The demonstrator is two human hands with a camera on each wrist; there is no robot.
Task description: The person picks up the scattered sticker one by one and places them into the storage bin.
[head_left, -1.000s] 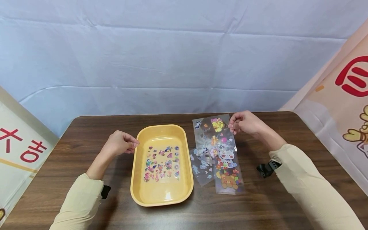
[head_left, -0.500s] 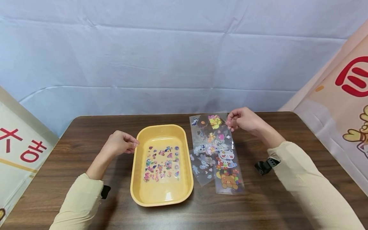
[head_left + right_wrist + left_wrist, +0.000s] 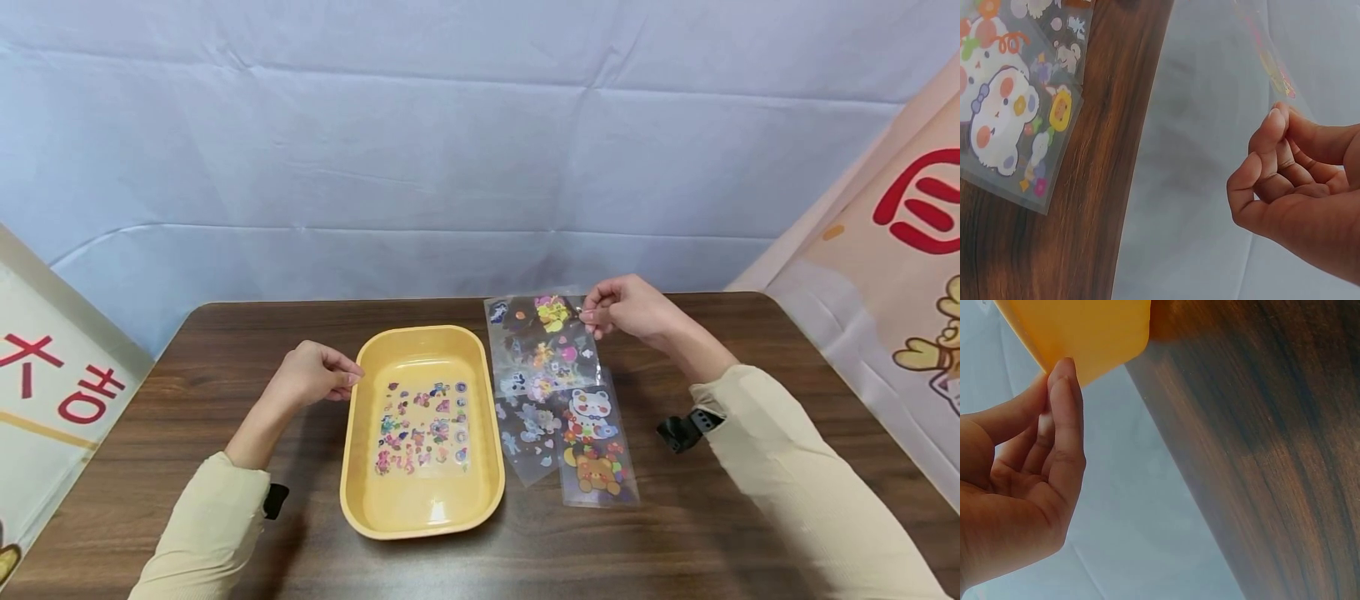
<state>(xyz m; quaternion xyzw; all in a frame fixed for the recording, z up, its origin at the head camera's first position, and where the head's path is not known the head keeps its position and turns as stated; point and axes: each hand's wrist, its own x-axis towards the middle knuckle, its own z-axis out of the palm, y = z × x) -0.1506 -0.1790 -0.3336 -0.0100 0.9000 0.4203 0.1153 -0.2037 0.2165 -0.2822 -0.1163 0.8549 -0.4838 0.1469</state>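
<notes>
My left hand (image 3: pixel 315 375) pinches the left rim of a yellow plastic tray (image 3: pixel 348 467), thumb on one side and fingers on the other. A clear sticker sheet (image 3: pixel 420 458) with small pink and purple figures lies flat in the tray. To the tray's right, my right hand (image 3: pixel 630 310) pinches the right edge of another clear sticker sheet (image 3: pixel 553 317). The right wrist view shows this sheet (image 3: pixel 1275 75) almost edge-on, raised off the table. It overlaps two more sheets in the head view: one with bears (image 3: pixel 597 472) and one with pale blue figures (image 3: pixel 525 458).
The sheets and tray are on a dark wood-grain table (image 3: pixel 247 333). A pale cloth (image 3: pixel 450 167) hangs behind its far edge. Printed banners stand at the left (image 3: pixel 45 392) and the right (image 3: pixel 907 308).
My right hand has shifted left and slightly away toward the far edge, bringing the sticker sheet nearer the tray and uncovering more of the sheets below. Left hand and tray stay put.
</notes>
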